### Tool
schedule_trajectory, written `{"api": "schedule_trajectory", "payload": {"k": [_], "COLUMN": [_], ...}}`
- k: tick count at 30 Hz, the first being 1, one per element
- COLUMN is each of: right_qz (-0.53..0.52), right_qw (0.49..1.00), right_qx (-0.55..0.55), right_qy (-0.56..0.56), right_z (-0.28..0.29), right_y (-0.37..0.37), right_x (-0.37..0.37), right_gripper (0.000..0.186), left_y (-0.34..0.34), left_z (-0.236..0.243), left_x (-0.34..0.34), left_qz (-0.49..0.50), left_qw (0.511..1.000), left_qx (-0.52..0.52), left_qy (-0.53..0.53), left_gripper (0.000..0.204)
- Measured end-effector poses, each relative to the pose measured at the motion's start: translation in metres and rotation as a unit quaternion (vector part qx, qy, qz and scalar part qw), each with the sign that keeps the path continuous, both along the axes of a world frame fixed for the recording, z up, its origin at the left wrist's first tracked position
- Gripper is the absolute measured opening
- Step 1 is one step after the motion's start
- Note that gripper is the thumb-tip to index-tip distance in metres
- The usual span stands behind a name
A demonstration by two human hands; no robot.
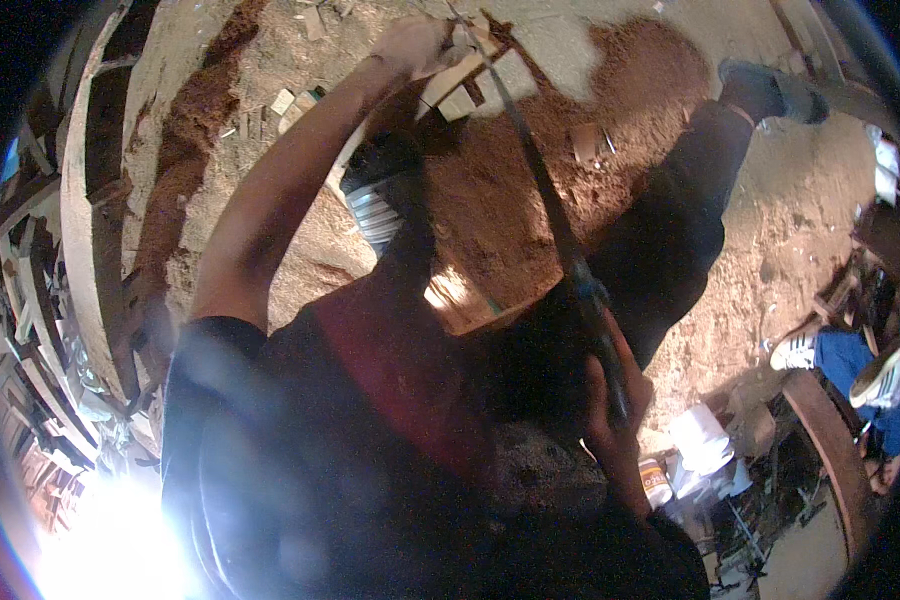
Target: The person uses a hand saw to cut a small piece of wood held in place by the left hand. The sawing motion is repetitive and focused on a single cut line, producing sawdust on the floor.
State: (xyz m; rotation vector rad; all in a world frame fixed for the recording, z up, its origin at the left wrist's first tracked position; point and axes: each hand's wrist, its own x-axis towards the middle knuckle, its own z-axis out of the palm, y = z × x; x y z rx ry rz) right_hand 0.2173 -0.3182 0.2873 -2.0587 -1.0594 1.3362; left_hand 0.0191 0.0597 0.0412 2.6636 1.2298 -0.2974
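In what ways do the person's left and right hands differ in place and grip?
The left hand is out near the picture's top edge; the right hand is lower, right of centre. The left hand is curled beside the thin end of the long dark tool, contact unclear; the right hand is closed around its thicker end. Lighting makes the left hand look paler, while the right hand is more shaded. Both are bare.

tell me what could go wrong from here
The right hand holds one end of a long dark rod whose far stretch passes close by the left hand; a slip could knock those fingers.
The pale wood block near the left hand might be bumped by the rod.
Shadow darkens much of the floor in front, so a small loose piece could be missed.
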Motion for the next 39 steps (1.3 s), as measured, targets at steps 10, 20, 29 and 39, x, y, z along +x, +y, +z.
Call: {"api": "schedule_trajectory", "payload": {"k": [10,20,29,39], "right_qz": [0.057,0.004,0.038,-0.115], "right_qw": [0.988,1.000,0.998,0.984], "right_qx": [0.119,0.006,0.020,0.054], "right_qy": [-0.079,0.003,-0.040,-0.121], "right_z": [-0.012,0.021,0.022,-0.022], "right_y": [0.001,0.021,0.012,-0.004], "right_x": [0.001,-0.003,0.002,0.019], "right_gripper": [0.051,0.045,0.045,0.047], "left_y": [-0.007,-0.009,-0.007,-0.028], "left_z": [0.001,-0.003,-0.013,-0.012], "left_x": [0.001,-0.001,0.001,-0.003], "left_qz": [-0.005,-0.018,-0.018,-0.053], "left_qw": [1.000,0.999,0.998,0.981], "left_qx": [-0.017,0.036,0.042,0.183], "left_qy": [0.010,-0.034,-0.034,0.021], "left_gripper": [0.050,0.044,0.041,0.040]}}
